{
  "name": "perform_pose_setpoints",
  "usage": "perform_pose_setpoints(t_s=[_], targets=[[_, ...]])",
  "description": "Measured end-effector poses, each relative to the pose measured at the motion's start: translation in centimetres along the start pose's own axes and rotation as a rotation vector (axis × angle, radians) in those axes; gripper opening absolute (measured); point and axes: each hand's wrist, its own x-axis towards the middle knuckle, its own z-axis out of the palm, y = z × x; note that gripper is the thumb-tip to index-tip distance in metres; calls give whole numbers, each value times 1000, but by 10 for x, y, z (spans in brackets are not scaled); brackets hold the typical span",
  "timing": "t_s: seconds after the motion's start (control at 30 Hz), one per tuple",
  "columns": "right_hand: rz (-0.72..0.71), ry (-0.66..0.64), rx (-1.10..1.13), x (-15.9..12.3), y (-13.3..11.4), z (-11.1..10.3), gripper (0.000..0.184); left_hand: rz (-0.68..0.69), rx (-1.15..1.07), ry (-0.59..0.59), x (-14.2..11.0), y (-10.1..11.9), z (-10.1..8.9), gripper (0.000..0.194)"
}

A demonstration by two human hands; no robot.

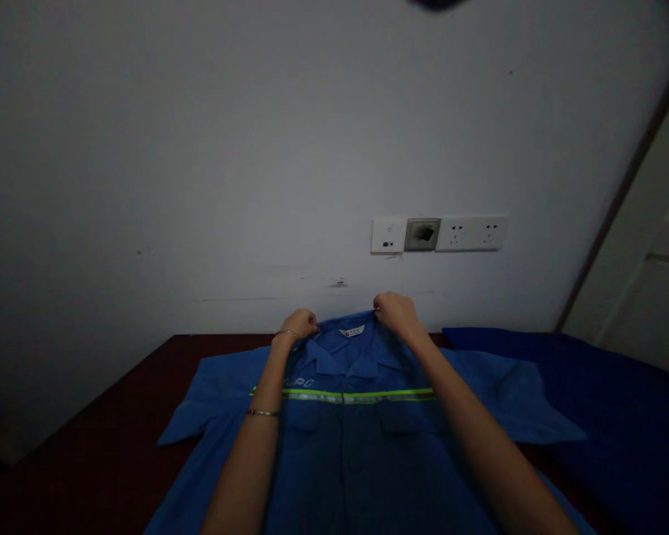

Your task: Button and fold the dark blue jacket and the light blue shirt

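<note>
A blue short-sleeved work shirt (362,446) lies spread front side up, with a yellow-green and silver stripe across its chest. White letters, partly covered by my left forearm, show above the stripe. My left hand (301,323) is closed on the left side of the collar. On the collar's other side, my right hand (395,308) pinches the fabric. Between the two hands the back of the collar is stretched taut and slightly raised, and a white label (351,331) shows inside the neck. The shirt's lower part runs out of view.
Beneath the shirt is a dark red tabletop (128,416) set against a grey-white wall (228,148). Dark blue cloth (618,416) covers its right side. Several socket plates (471,233) are on the wall above. A panelled door (647,245) stands at far right.
</note>
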Motion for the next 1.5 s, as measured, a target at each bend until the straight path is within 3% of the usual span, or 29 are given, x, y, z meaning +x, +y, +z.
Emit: perform_pose_setpoints(t_s=[0.17,0.3,0.43,0.67,0.8,0.93,1.1,1.23,1.37,1.5], targets=[[-74,79,105,-14,-48,3,27,17,-129,105,1,7,-4,22],[-218,-25,330,-22,-91,35,42,-29,-167,163,4,13,-5,23],[-302,-79,586,-20,-105,70,36,-43,-173,191,4,19,-6,23],[-163,-22,670,-11,-99,80,15,-29,-13,216,-1,26,-13,27],[-103,9,684,-10,-99,83,13,-38,28,200,-1,28,-12,27],[-127,21,706,-14,-104,91,18,36,43,169,-1,32,-6,32],[-206,12,708,-16,-105,88,25,39,18,86,1,30,1,16],[-199,-120,620,-5,-79,68,32,22,18,118,3,25,3,14],[29,13,262,4,-33,53,29,43,44,138,4,24,3,16],[150,44,105,0,-8,63,43,35,64,173,3,25,3,18]])
